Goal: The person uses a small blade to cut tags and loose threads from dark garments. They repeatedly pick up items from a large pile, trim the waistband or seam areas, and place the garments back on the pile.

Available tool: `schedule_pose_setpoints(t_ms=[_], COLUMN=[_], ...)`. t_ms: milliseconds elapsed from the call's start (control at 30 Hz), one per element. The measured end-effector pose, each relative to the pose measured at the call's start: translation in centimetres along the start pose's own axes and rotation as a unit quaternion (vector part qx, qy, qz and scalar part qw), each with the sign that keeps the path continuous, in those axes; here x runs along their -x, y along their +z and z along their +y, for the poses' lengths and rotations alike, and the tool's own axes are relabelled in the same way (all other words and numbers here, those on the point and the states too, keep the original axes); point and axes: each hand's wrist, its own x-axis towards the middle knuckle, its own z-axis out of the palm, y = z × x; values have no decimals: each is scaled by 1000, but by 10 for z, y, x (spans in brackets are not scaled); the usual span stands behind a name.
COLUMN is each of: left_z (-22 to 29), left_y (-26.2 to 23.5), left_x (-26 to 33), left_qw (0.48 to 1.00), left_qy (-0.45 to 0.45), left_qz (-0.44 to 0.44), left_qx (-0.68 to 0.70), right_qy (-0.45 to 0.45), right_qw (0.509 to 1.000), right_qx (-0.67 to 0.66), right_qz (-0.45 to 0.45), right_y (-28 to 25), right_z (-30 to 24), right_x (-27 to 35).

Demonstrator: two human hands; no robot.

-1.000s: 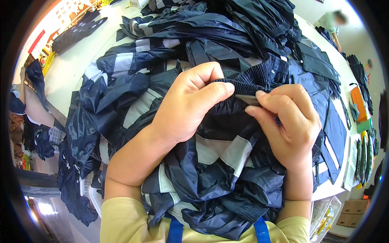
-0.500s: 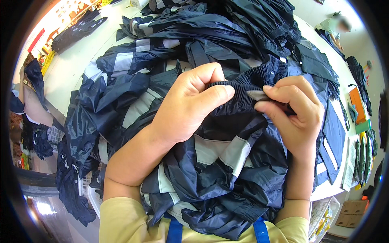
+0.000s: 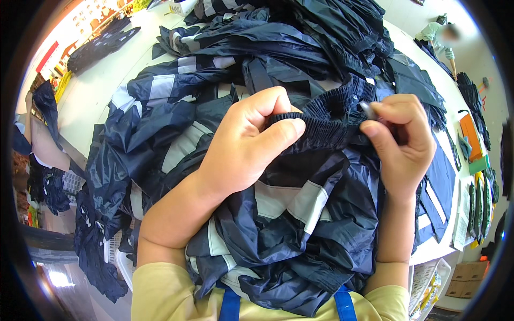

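My left hand [image 3: 251,134] pinches the ribbed elastic waistband [image 3: 326,125] of a dark navy garment [image 3: 342,214] with light grey panels, thumb on top. The band stands up in a loop between my hands, and the rest of the garment hangs crumpled down to my lap. Closed at the right end of the band, my right hand [image 3: 404,142] grips a small pointed metal blade [image 3: 368,111], like the tip of thread snips. Its point faces up and left, close to the waistband; its handle is hidden in my fingers.
A big heap of similar dark garments [image 3: 257,43] covers the white table [image 3: 101,91] ahead. Flat folded pieces [image 3: 436,187] lie at the right, near an orange box [image 3: 471,136]. Another person [image 3: 439,40] works at the far right. Cardboard boxes [image 3: 467,278] stand lower right.
My right hand has moved a little right and up along the waistband, and the blade has tilted from pointing left to pointing more upward. My left hand keeps its pinch, nearly still.
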Motion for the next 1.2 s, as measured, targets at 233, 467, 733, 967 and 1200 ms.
schedule_pose_setpoints(t_ms=[233, 467, 733, 967, 1200], left_z=[4, -1, 2, -1, 0], left_y=[2, 5, 3, -3, -2], left_x=[2, 0, 1, -1, 1], left_qw=[999, 995, 987, 1000, 1000], left_qy=[38, 65, 82, 11, -6], left_qz=[-6, -7, -26, -1, 0], left_qx=[-34, -72, -138, -16, -1], right_qy=[40, -64, -47, 61, -91], right_qw=[997, 993, 995, 989, 975], right_qx=[28, 82, 13, -85, 159], right_qz=[-65, -62, -82, -103, -128], right_y=[-3, 19, 21, -6, -4], right_z=[-14, -22, -19, -13, -23], right_x=[0, 5, 3, 0, -7])
